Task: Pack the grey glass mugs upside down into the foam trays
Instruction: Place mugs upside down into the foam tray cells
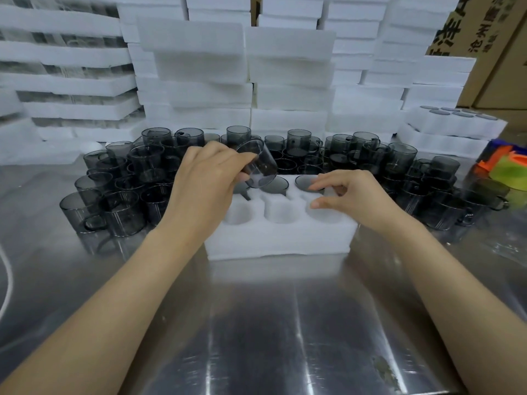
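A white foam tray (281,236) with round pockets lies on the steel table in front of me. Two grey glass mugs sit upside down in its far row, one in the middle (275,185) and one at the right (306,182). My left hand (205,178) grips another grey mug (258,163), tilted, above the tray's far-left pocket. My right hand (346,195) hovers over the tray's right side with loosely curled fingers and holds nothing. The three near pockets are bare foam.
Several loose grey mugs (119,206) crowd the table to the left, behind and to the right (445,201) of the tray. Stacks of white foam (216,67) rise behind them. A packed tray (456,121) and orange and green items (507,169) sit at the far right.
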The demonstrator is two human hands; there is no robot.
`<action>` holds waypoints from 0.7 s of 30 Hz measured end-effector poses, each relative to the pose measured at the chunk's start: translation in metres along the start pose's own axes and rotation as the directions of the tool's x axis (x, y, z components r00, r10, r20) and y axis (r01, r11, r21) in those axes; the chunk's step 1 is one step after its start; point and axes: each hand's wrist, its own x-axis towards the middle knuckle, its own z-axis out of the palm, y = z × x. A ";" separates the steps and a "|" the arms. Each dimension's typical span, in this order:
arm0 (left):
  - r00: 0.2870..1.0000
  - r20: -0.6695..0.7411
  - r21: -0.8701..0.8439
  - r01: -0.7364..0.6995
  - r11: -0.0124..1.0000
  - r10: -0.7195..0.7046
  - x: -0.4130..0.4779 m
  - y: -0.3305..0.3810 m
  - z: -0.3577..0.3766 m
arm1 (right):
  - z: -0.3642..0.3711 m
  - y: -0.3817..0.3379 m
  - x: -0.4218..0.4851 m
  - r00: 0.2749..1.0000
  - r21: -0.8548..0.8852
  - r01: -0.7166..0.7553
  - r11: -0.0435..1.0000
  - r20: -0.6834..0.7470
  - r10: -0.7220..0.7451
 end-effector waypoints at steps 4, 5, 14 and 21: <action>0.999 0.040 -0.048 -0.007 0.999 0.009 -0.001 0.003 0.000 | 0.002 -0.014 -0.002 0.993 0.042 0.070 0.997 -0.102 -0.066; 0.999 0.038 -0.051 -0.021 0.998 0.023 -0.001 0.005 0.000 | 0.003 -0.020 -0.002 0.990 0.105 0.099 0.990 -0.116 -0.087; 0.962 -0.056 -0.067 -0.271 0.960 0.268 -0.003 0.018 0.001 | 0.031 -0.044 -0.012 0.944 0.197 0.328 0.924 -0.041 -0.327; 0.995 0.089 -0.413 0.006 0.911 0.033 -0.004 0.021 0.003 | 0.034 -0.045 -0.012 0.976 0.287 0.205 0.936 -0.133 -0.173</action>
